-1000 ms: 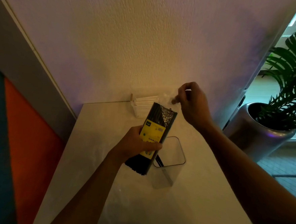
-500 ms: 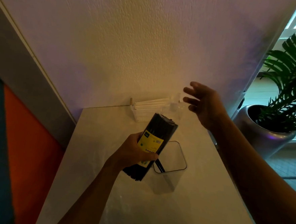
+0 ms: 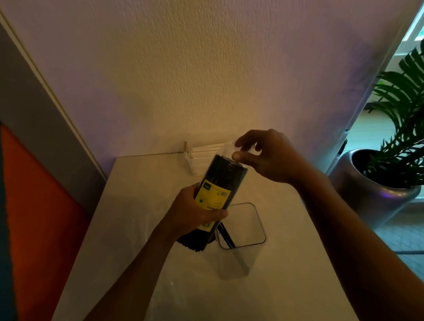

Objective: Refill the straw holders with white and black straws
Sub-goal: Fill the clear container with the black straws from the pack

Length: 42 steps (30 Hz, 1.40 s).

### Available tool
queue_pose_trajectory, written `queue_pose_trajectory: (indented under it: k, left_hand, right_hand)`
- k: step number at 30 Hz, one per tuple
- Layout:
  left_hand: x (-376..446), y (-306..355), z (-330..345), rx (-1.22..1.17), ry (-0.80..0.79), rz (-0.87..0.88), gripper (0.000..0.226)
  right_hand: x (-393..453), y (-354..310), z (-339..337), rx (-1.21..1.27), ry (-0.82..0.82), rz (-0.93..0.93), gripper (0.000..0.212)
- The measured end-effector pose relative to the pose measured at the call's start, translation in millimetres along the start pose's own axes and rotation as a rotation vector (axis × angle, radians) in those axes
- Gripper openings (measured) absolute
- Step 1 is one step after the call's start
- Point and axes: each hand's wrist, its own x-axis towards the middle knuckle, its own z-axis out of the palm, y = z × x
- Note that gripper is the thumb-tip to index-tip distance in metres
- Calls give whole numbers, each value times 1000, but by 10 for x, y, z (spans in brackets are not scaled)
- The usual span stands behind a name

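Note:
My left hand (image 3: 194,212) grips a pack of black straws (image 3: 219,183) with a yellow label, held upright and tilted above the white table (image 3: 130,230). My right hand (image 3: 264,154) pinches the clear plastic wrap at the pack's top end. Just right of the pack stands a clear square straw holder (image 3: 244,240) with one or two black straws leaning inside it. White straws (image 3: 206,151) lie in a holder against the wall, behind the pack.
A textured wall rises directly behind the table. A silver planter (image 3: 369,191) with a green palm stands on the floor to the right. An orange and blue panel fills the left side.
My right hand was spread open beside the pack half a second ago; it has come back to the pack's top and closed its fingertips on the wrap. The pack stays in my left hand.

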Motion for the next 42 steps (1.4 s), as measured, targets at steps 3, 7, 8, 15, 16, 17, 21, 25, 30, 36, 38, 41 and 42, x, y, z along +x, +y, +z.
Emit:
queue_pose_trajectory:
  k: [3,7,8,15,16,17,21,25,30,36,38,41,42]
  left_hand:
    - [-10,-36,-16,35,-16,1,53]
    - [-31,-76,-61,-4,-8,-20,48]
    - [-35,-78,-75,-9,-1,-19,47]
    - [5,-129,-171,183,54,54,51]
    - [13,-145,-171,239,64,72,54]
    - [18,-150,-162,290,81,85,56]
    - [11,-104,-99,423,187,93,56]
    - [3,-86,-108,400,205,96,56]
    - [18,-100,-132,425,257,88,51]
    - [34,-142,-139,408,265,54,40]
    - [29,-148,-128,396,246,70,41]
    - [25,-130,-128,415,248,82,43]
    - [33,-121,-127,427,248,85,44]
  right_hand:
    - [15,-32,-17,24,-104,34,30]
    - [31,-64,-20,154,-58,44,5]
    - [31,-59,-13,179,-16,45,3]
    - [6,-90,18,202,-3,29,17]
    - [5,-106,13,204,-15,25,30]
    - [8,-129,13,198,-19,25,39]
    - [28,-181,62,163,37,36,22]
    - [20,-220,64,241,84,33,10]
    - [-20,-260,72,295,46,29,14]
    - [-85,-247,-16,438,-41,92,29]
    - [-95,-219,-51,504,-61,149,29]
    - [-103,-173,-94,496,-108,170,30]
    - [-102,-166,-103,471,-111,179,33]
